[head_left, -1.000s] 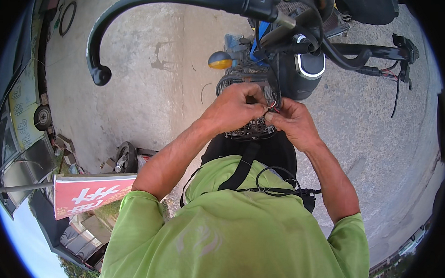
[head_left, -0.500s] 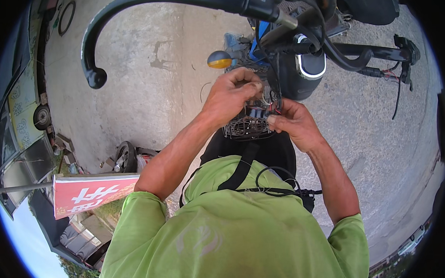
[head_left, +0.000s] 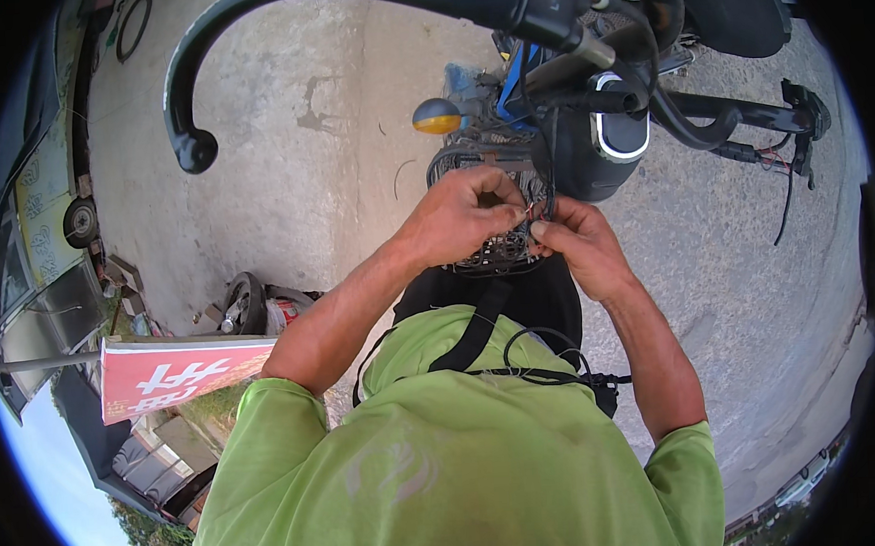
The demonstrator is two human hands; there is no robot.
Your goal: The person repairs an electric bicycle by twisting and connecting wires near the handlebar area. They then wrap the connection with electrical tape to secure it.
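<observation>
My left hand and my right hand meet in front of me, thumbs and forefingers pinched close together. Between their tips are thin wires, some with reddish insulation and pale ends. The exact wire ends are partly hidden by my fingers. Just below the hands is a black wire basket. Dark cables run down to the wires from the handlebar area of a two-wheeled vehicle. Right of them stands a rounded black housing with a white-rimmed oval.
A black lever with a ball end curves across the upper left. An orange turn signal sticks out beyond my left hand. A black bar with loose wiring extends right. At left are a red sign and a loose wheel.
My left hand has come down and rightward, so its fingertips now sit against the wires near my right fingertips. My right hand stays almost in place. The view has shifted slightly.
</observation>
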